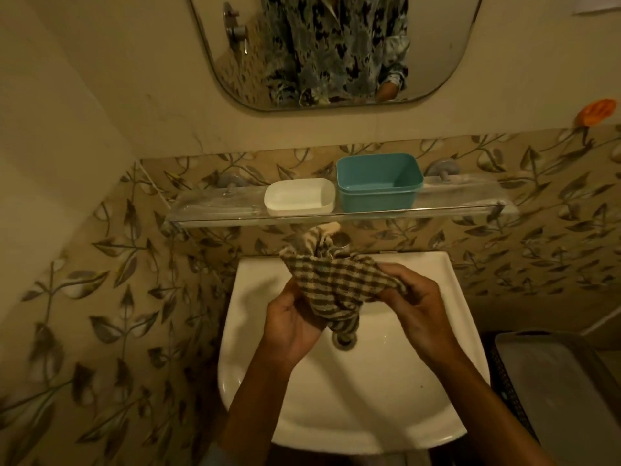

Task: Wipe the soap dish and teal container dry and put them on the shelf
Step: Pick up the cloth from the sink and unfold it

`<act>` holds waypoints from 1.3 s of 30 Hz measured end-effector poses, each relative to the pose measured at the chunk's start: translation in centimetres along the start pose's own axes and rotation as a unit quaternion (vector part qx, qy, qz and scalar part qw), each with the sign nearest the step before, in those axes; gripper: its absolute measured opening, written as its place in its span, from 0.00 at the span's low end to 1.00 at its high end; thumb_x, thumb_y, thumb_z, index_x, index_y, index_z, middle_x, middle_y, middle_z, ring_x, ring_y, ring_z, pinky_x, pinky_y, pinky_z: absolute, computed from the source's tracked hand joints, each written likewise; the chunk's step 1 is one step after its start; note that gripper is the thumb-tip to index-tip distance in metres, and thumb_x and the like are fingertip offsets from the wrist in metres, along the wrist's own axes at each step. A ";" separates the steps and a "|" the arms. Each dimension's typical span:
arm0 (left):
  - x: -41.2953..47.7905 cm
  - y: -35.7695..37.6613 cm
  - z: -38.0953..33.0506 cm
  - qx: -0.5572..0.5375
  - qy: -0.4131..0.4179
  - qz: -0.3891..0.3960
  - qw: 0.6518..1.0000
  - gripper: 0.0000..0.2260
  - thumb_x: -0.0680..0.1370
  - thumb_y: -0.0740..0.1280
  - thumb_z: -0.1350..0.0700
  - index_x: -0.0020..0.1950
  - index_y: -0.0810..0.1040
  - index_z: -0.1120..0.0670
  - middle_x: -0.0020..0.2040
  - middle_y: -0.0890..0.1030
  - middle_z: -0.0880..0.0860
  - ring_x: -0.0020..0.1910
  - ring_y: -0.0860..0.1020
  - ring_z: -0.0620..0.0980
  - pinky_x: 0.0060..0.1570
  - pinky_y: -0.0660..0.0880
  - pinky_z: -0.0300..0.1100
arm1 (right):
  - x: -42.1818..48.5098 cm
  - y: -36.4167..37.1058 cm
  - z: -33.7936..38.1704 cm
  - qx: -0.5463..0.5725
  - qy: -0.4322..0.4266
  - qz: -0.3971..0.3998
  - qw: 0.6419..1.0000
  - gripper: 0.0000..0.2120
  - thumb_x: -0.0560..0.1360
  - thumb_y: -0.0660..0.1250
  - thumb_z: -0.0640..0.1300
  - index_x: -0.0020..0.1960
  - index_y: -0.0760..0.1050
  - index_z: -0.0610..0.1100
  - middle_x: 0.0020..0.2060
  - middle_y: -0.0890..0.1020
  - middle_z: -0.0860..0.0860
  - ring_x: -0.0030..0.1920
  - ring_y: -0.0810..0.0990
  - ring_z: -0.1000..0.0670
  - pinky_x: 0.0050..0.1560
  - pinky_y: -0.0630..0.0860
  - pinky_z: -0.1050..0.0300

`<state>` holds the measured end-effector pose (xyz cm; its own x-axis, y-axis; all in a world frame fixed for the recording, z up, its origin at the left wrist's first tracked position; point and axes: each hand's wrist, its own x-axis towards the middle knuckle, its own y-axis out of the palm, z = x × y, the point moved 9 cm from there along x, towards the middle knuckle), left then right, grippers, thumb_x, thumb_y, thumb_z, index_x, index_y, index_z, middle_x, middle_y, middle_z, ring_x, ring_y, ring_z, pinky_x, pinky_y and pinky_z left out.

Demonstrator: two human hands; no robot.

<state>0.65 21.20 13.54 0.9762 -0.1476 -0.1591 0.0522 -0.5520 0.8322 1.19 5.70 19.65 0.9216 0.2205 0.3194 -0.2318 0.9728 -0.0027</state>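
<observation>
The white soap dish (299, 196) and the teal container (378, 181) stand side by side on the clear wall shelf (215, 211), both upright and open-topped. Below them, over the white sink (353, 398), both my hands hold a bunched brown-and-cream checked cloth (336, 284). My left hand (292, 321) grips its lower left part. My right hand (416, 307) pinches its right end. The cloth hides most of the tap behind it.
A mirror (336, 52) hangs above the shelf and reflects a patterned shirt. A dark basket with a grey lid (551, 391) stands to the right of the sink. The sink drain (343, 343) shows just under the cloth. Leaf-patterned tiles cover the wall.
</observation>
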 end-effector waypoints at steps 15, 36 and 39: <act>-1.4 -4.7 3.9 0.405 -0.046 -0.134 0.903 0.17 0.76 0.67 0.59 0.66 0.73 0.54 0.61 0.80 0.53 0.55 0.81 0.49 0.48 0.78 0.43 | 3.4 -4.6 6.4 -0.159 -0.037 0.072 0.984 0.10 0.73 0.69 0.34 0.45 0.79 0.50 0.39 0.84 0.58 0.42 0.83 0.55 0.45 0.78 0.65; 1.8 18.8 4.7 0.642 0.083 0.251 0.720 0.04 0.74 0.71 0.54 0.44 0.84 0.53 0.37 0.83 0.53 0.32 0.79 0.44 0.32 0.75 0.34 | -1.2 -10.1 7.1 -0.290 0.009 0.047 0.956 0.10 0.73 0.71 0.47 0.45 0.72 0.42 0.40 0.78 0.44 0.41 0.77 0.44 0.40 0.76 0.43; 1.8 20.5 5.7 0.641 0.114 0.271 0.709 0.07 0.75 0.69 0.56 0.43 0.83 0.58 0.32 0.81 0.50 0.28 0.75 0.39 0.28 0.69 0.28 | -3.1 -12.0 5.9 -0.235 0.062 0.064 0.968 0.13 0.71 0.73 0.44 0.50 0.75 0.39 0.46 0.79 0.42 0.47 0.79 0.43 0.47 0.78 0.46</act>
<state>2.27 4.93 27.25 0.7959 -0.5673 0.2114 -0.4347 -0.7785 -0.4527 -0.72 -7.08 24.32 0.9314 0.3207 0.1722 -0.2067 0.8553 -0.4751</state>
